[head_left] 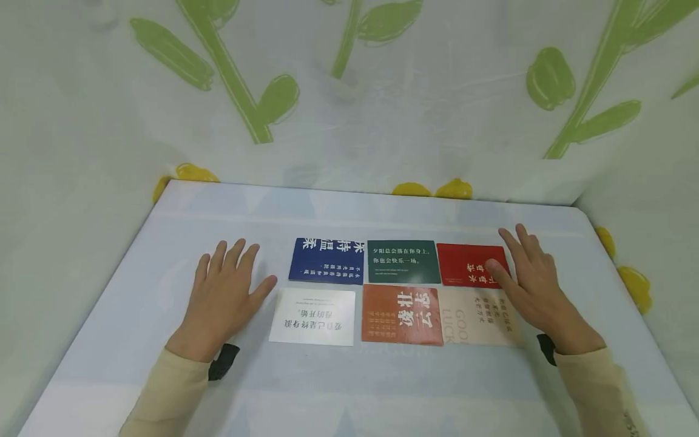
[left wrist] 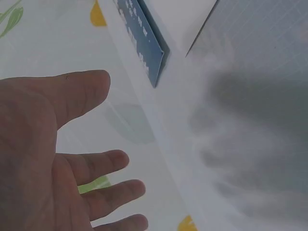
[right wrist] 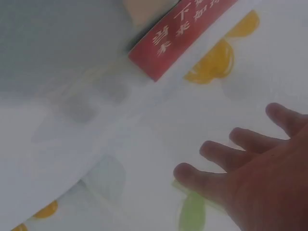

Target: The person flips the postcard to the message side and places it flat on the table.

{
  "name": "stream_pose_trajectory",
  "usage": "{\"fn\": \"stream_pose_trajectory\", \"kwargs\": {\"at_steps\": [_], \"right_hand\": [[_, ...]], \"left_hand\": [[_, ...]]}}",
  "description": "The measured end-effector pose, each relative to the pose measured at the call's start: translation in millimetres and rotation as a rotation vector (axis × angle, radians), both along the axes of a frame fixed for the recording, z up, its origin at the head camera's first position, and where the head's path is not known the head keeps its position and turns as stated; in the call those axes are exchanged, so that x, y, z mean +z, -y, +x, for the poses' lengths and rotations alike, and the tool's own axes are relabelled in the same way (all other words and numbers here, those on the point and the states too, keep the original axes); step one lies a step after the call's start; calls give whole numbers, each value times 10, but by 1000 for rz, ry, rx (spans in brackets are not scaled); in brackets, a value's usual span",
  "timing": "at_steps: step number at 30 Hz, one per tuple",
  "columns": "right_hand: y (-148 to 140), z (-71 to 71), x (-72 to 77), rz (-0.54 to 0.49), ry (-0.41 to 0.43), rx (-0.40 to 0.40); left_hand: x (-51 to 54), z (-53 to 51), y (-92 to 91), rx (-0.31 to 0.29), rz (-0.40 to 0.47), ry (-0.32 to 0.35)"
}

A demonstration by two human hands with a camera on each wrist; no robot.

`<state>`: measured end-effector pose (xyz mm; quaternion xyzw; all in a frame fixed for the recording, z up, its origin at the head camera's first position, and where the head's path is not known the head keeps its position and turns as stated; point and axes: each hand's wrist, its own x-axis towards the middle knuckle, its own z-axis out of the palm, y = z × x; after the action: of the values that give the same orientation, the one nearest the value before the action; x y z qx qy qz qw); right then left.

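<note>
Two rows of printed cards lie flat on the table. The back row has a blue card (head_left: 326, 258), a dark green card (head_left: 404, 270) and a red card (head_left: 455, 261). In front of them are a white card (head_left: 312, 315), an orange-brown card (head_left: 377, 312) and a beige card (head_left: 469, 325). My left hand (head_left: 221, 303) hovers left of the white card with its fingers spread and nothing in it. Over the right ends of the red and beige cards hangs my right hand (head_left: 532, 288), fingers extended, also holding nothing; it covers part of both cards.
The pale table (head_left: 327, 388) has a back edge against a white backdrop (head_left: 437, 121) with green stems and leaves. Yellow painted flowers (head_left: 455, 189) show along that edge. Similar backdrop panels stand at both sides.
</note>
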<state>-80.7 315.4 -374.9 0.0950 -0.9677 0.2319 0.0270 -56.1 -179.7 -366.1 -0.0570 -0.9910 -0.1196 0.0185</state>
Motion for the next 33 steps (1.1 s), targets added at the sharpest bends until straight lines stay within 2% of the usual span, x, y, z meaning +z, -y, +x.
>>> {"fn": "stream_pose_trajectory", "kwargs": {"at_steps": [7, 12, 17, 25, 33], "right_hand": [[190, -21, 0, -80, -35, 28], [368, -45, 21, -146, -35, 87], [581, -90, 35, -147, 5, 124], [911, -153, 21, -160, 48, 180], [1220, -211, -54, -140, 176, 237]], "left_hand": [[37, -65, -28, -39, -4, -19], [36, -142, -70, -120, 1, -11], [43, -268, -102, -210, -18, 2], [99, -463, -144, -233, -43, 48], [65, -627, -195, -287, 3, 136]]}}
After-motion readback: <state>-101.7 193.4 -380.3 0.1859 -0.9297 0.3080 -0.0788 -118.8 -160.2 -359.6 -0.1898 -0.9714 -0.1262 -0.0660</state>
